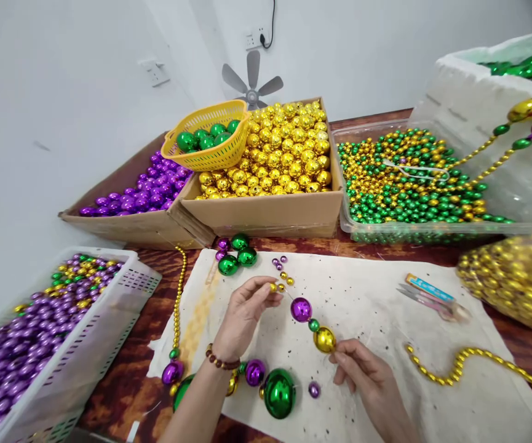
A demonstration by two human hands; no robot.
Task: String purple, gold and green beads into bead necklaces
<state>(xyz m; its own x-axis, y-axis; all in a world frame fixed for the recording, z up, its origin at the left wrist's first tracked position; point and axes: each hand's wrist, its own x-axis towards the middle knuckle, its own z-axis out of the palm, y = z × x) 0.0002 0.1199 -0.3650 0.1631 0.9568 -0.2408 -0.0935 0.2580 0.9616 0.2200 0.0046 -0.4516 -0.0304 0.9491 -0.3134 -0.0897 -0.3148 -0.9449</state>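
Observation:
Near the middle of the white cloth point(367, 289), my left hand point(243, 311) pinches a small gold bead point(273, 287). My right hand point(360, 369) has its fingers closed at the lower right side of a large gold ball bead point(325, 339). That ball sits in a row with a small green bead point(313, 325) and a purple ball bead point(301, 309), and a thin string runs from the purple one toward my left hand. Below lie a big green ball point(280, 394), another purple ball point(255, 373) and a loose purple bead point(314, 389); my left forearm hides part of this strand.
Cartons of purple balls point(155, 184) and gold balls point(288, 147) stand behind, with a yellow basket point(205, 159) on top. A clear bin point(408, 229) holds mixed beads. Scissors point(425, 300) lie right, near a gold bead chain point(468, 354). A white crate point(109, 320) stands left.

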